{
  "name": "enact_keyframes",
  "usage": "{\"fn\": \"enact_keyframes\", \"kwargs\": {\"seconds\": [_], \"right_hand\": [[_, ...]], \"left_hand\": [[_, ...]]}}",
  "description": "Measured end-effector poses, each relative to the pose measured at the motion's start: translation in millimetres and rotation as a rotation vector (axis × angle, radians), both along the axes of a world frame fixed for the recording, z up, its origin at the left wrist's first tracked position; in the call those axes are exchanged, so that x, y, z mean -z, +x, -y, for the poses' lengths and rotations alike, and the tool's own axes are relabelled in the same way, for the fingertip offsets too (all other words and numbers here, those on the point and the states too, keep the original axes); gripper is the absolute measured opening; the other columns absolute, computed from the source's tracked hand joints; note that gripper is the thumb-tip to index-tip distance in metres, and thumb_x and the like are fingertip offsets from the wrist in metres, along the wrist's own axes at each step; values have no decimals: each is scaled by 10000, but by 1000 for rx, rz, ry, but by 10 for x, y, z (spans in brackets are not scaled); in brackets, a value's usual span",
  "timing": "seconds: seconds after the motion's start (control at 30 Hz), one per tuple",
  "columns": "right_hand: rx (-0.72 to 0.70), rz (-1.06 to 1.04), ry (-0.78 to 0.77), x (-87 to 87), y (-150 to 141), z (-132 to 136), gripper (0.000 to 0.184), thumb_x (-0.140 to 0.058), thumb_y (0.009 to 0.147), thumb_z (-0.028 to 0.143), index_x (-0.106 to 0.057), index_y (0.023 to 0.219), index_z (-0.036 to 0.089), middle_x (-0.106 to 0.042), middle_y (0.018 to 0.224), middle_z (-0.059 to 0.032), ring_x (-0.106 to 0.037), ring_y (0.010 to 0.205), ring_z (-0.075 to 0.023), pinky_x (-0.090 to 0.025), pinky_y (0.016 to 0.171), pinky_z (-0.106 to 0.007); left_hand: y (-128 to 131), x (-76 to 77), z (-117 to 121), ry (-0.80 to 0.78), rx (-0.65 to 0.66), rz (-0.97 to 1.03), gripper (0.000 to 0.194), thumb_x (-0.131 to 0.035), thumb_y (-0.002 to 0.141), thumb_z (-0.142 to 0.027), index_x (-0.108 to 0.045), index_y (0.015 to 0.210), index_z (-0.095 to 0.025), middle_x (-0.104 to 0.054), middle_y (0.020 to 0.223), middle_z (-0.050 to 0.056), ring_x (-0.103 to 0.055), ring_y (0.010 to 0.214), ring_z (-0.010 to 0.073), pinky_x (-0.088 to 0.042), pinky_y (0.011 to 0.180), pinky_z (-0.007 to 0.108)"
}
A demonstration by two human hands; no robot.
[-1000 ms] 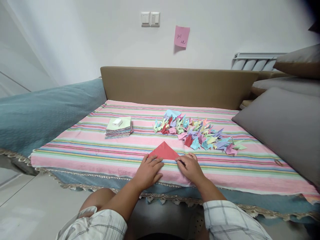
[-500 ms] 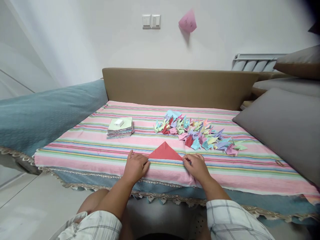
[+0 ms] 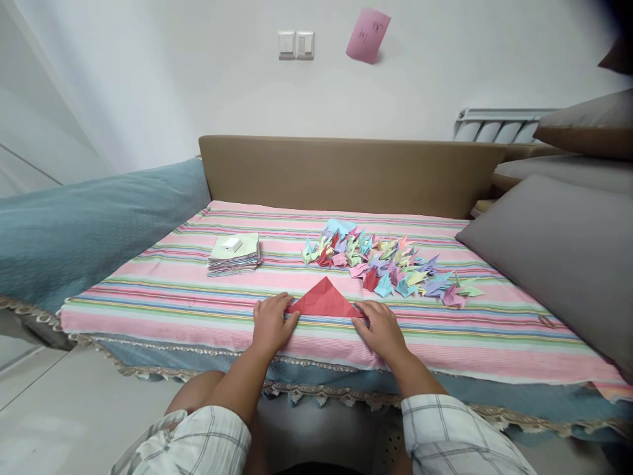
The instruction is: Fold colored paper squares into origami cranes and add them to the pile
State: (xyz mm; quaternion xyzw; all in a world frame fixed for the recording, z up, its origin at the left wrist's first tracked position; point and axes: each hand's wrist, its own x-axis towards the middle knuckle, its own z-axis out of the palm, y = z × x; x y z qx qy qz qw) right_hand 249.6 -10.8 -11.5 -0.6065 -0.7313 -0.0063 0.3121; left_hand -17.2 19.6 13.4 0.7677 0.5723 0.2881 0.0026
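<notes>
bare striped cloth (image 3: 163,297) left, crane pile (image 3: 383,264) blocking beyond, paper stack (image 3: 235,254) far-left

head cam, looks fwd n down, close over bed edge (image 3: 316,356)

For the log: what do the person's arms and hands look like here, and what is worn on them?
Both the left hand and the right hand are bare: no gloves, and no rings or watch that I can make out. The forearms are uncovered. Short sleeves of a white shirt with a thin dark grid check end near each elbow. No markings show on the fabric.
</notes>
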Motion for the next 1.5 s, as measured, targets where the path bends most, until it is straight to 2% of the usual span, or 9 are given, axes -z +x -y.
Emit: {"fn": "enact_keyframes", "kwargs": {"seconds": [0.1,0.27,0.47,0.6,0.7,0.87,1.0,1.2,1.5], "right_hand": [[-9,-4,-13,10,10,-6,326,-524,802,326,-602,1101,222,-607,1108,-73,-514,997,-237,-394,854,-381],[-51,-43,-4,6,29,-16,269,-533,785,304,-639,1021,231,-612,1091,-65,-518,1002,-227,-403,858,-382],[-120,-76,-30,-61,46,30,267,-467,783,216,-666,957,250,-606,1104,-44,-505,1037,-216,-377,892,-388],[-124,-80,-71,-97,40,57,271,-422,857,295,-692,879,271,-605,1100,-31,-500,1037,-212,-367,891,-391],[-109,-79,-81,-84,27,52,234,-480,846,353,-693,811,265,-608,1083,-35,-503,1024,-217,-370,885,-391],[-104,-69,-71,-28,23,21,126,-592,770,327,-674,826,250,-607,1077,-45,-508,1013,-225,-381,870,-390],[-105,-67,-66,-8,32,2,116,-600,761,315,-666,822,243,-607,1070,-44,-516,1003,-217,-387,866,-379],[-116,-65,-78,-16,36,0,149,-589,762,341,-666,838,239,-606,1073,-53,-516,1004,-224,-388,867,-385],[-109,-47,-93,-16,32,8,171,-581,771,341,-663,888,246,-605,1096,-52,-515,1015,-226,-392,874,-398]], "left_hand": [[15,18,4,-20,8,37,254,-543,775,-344,-629,1008,-293,-585,1218,48,-503,1121,277,-239,993,576],[0,-24,20,-44,35,105,119,-552,743,-259,-655,802,-273,-593,1206,22,-504,1122,265,-247,996,579],[-36,-37,38,-52,87,56,269,-468,698,-111,-666,775,-277,-603,1192,-7,-494,1132,244,-285,984,562],[-54,-8,45,-42,109,-10,304,-456,674,-92,-683,755,-278,-605,1187,-1,-489,1129,258,-267,982,590],[-65,-3,42,-48,113,-33,300,-462,678,-101,-694,745,-278,-607,1180,9,-497,1114,256,-282,976,579],[-79,-29,45,-56,116,-30,238,-480,678,-133,-682,716,-253,-611,1170,24,-510,1092,250,-323,964,522],[-92,-58,80,-80,143,-62,289,-482,668,-159,-662,872,-258,-567,1237,34,-476,1133,259,-268,996,537],[-126,-52,112,-180,219,-214,659,-518,620,-193,-468,1265,-316,-359,1428,22,-324,1268,295,-125,1046,572],[-113,0,118,-179,236,-294,724,-627,604,-346,-422,1298,-328,-280,1468,35,-263,1298,328,-68,1042,600]]}}
